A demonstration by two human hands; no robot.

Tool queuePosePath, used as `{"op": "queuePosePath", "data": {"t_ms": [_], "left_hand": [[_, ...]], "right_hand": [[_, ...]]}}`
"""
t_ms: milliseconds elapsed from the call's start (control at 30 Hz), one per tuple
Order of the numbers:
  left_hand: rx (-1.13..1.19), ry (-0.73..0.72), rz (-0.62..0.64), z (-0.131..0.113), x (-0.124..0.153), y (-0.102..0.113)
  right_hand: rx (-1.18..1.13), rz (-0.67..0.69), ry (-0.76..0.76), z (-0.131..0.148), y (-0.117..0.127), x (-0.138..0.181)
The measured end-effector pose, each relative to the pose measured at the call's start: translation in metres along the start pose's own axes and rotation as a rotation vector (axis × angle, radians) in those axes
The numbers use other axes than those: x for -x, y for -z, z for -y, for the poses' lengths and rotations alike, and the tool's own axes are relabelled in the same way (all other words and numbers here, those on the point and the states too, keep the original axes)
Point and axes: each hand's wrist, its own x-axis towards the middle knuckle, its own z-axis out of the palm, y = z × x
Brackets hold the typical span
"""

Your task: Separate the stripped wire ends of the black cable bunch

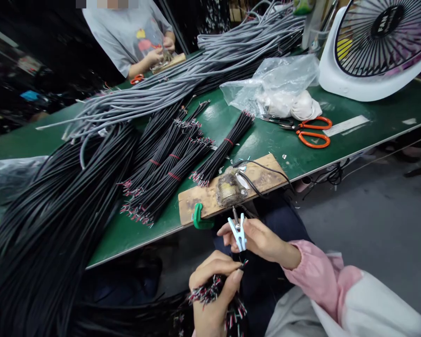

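Note:
My left hand [215,290] is closed around a bundle of thin black cables [208,290] with stripped red, white and dark ends. Its thumb and forefinger pinch one cable end [244,263] apart from the rest. Just above, my right hand [263,238] has its fingers curled at a light blue clothes peg [239,234] and appears to grip it; the fingers behind are partly hidden. The peg's narrow end points down towards the pinched cable. A slim metal rod [235,214] shows between the peg and a wooden board [192,201] at the table edge.
A green clamp [199,217] grips the board, which bears a crusted lump [228,189]. Tied black cable bundles [228,145], long grey cables [182,79], orange-handled scissors [312,131], a plastic bag [266,79] and a white fan [365,86] lie around. A co-worker [129,37] sits opposite.

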Motion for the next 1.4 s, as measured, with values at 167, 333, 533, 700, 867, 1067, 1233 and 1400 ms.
{"op": "queuePosePath", "data": {"t_ms": [167, 333, 533, 700, 867, 1067, 1233, 1400], "left_hand": [[0.022, 0.089, -0.074, 0.001, -0.004, -0.007], [0.046, 0.153, -0.043, 0.005, -0.006, -0.01], [0.082, 0.177, -0.001, 0.008, -0.008, -0.007], [0.061, 0.184, 0.029, 0.012, -0.008, -0.004], [0.048, 0.184, 0.016, 0.011, -0.004, -0.005], [0.008, 0.196, 0.016, 0.01, 0.005, -0.006], [-0.023, 0.235, 0.121, 0.013, 0.012, -0.003], [-0.01, 0.331, 0.219, 0.015, 0.023, 0.0]], "right_hand": [[-0.105, -0.111, 0.04, -0.007, -0.005, -0.009], [-0.13, -0.129, 0.034, -0.003, -0.007, -0.009], [-0.189, -0.046, -0.019, -0.001, -0.008, -0.006], [-0.269, -0.004, -0.132, -0.014, 0.004, -0.005], [-0.281, -0.088, -0.126, -0.026, 0.022, 0.005], [0.242, -0.151, 0.021, -0.009, 0.024, 0.034], [0.465, 0.066, 0.046, 0.007, 0.024, 0.041], [0.434, 0.512, -0.18, 0.003, 0.032, 0.039]]}}
